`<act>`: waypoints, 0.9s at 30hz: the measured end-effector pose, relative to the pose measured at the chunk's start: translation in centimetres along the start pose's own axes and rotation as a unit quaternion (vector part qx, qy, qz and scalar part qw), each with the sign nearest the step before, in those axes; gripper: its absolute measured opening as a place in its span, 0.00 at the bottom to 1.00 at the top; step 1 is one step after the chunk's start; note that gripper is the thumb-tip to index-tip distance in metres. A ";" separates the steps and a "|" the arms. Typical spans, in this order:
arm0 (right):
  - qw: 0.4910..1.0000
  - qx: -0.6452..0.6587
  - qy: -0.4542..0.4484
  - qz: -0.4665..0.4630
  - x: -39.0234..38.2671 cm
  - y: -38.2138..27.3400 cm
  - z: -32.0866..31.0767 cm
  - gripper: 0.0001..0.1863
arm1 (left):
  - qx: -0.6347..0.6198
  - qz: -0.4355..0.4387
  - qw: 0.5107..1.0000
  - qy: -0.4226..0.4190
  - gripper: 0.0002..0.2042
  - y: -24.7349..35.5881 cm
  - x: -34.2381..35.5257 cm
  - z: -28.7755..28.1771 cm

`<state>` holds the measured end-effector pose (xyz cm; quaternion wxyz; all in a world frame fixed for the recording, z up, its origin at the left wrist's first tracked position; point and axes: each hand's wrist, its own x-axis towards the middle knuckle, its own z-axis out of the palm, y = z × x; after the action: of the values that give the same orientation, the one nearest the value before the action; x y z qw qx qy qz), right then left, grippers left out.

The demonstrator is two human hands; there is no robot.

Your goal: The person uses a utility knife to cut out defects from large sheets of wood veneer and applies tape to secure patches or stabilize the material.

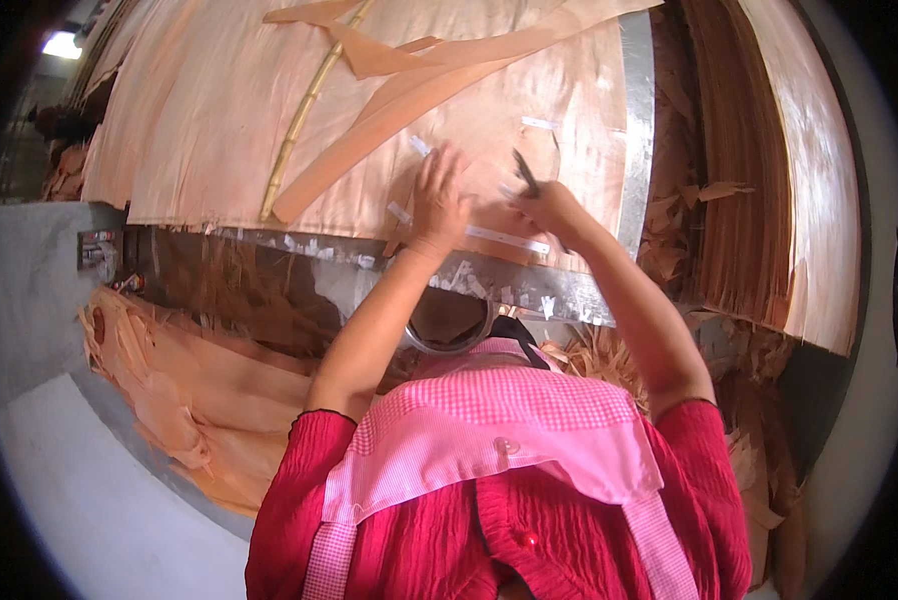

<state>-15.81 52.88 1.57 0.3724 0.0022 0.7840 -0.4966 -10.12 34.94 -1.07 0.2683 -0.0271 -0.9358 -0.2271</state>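
Note:
A wide, pale sheet of wood veneer (209,130) lies before me on a metal-edged table. My left hand (441,198) rests on it, fingers spread, pressing near short pieces of white tape. In my right hand (557,212) is a slim dark knife (525,172), its upper end pointing away from me; the fingers around it are partly blurred. A longer white tape strip (507,240) sticks to the veneer just below and between my hands. Beyond the right hand is another short tape piece (539,122).
A thin bamboo stick (314,90) and loose orange-brown veneer strips (369,130) lie across the sheet. Tape scraps cling to the metal table edge (579,295). A grey ring (449,335) is at my waist. Veneer stacks (739,160) stand at right; offcuts (189,390) pile up lower left.

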 end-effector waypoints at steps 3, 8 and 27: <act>0.999 0.031 0.003 0.022 3.5 -2.8 4.0 0.14 | -0.084 -0.089 0.989 -0.087 0.24 -2.1 -1.3 -0.3; 0.995 0.034 0.075 0.062 6.6 -1.6 6.2 0.23 | 0.027 0.022 0.988 -0.153 0.15 -2.5 -1.6 -0.6; 0.932 0.324 0.109 0.121 -11.4 16.5 -20.7 0.10 | 0.070 -0.027 0.991 -0.108 0.22 11.0 1.8 3.4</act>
<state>-13.40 81.55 0.18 0.3208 0.2720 0.6101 -0.6715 -11.46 46.15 1.80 0.1607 -0.0070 -0.9732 -0.1644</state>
